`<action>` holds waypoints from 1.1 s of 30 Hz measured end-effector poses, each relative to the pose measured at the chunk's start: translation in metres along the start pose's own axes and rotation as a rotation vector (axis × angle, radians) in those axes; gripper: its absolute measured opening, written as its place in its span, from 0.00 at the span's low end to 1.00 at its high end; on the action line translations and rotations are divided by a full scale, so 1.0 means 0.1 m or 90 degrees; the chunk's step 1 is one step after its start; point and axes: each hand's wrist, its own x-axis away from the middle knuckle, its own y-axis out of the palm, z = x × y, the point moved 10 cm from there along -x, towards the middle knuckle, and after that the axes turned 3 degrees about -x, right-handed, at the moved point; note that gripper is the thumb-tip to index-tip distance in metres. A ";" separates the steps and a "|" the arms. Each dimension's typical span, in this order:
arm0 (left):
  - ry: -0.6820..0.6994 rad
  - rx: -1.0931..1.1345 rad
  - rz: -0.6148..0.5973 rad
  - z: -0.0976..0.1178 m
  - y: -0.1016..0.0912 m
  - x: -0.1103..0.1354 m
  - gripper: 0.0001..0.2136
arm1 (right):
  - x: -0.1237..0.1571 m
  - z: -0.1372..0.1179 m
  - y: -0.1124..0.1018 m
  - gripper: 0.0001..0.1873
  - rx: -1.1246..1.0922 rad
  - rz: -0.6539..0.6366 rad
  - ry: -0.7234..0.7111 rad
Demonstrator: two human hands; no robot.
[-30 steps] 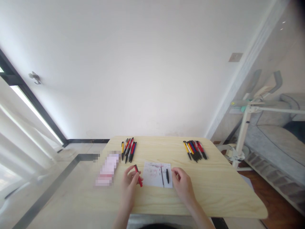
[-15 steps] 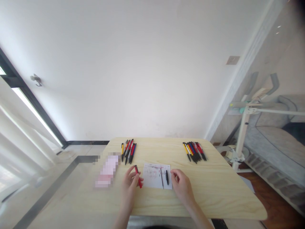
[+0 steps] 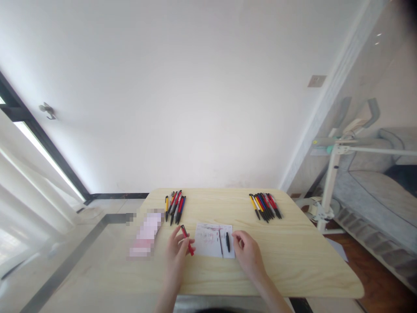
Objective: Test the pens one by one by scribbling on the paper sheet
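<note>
The counter (image 3: 293,265) bears paper (image 3: 208,251); the left hand (image 3: 176,249) clamps its fingers on a red pen barrel (image 3: 184,231), the right hand (image 3: 249,252) curls beside the paper (whether pinching, I cannot tell), near a black pen piece (image 3: 227,242); apparently pen-part handling, next needing a steady hold

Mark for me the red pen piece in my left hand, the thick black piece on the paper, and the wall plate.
Red pen piece (image 3: 184,233): head view, on its upper red part.
Thick black piece (image 3: 228,242): head view, mid-body.
Wall plate (image 3: 316,81): head view, centre.
</note>
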 end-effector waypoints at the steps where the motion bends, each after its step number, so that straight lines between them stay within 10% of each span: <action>1: -0.001 -0.001 -0.002 0.00 0.00 0.00 0.26 | 0.00 0.00 0.00 0.11 0.000 0.001 -0.001; 33: -0.004 -0.048 0.007 0.01 0.06 0.01 0.27 | -0.01 -0.05 -0.04 0.11 -0.013 0.007 -0.001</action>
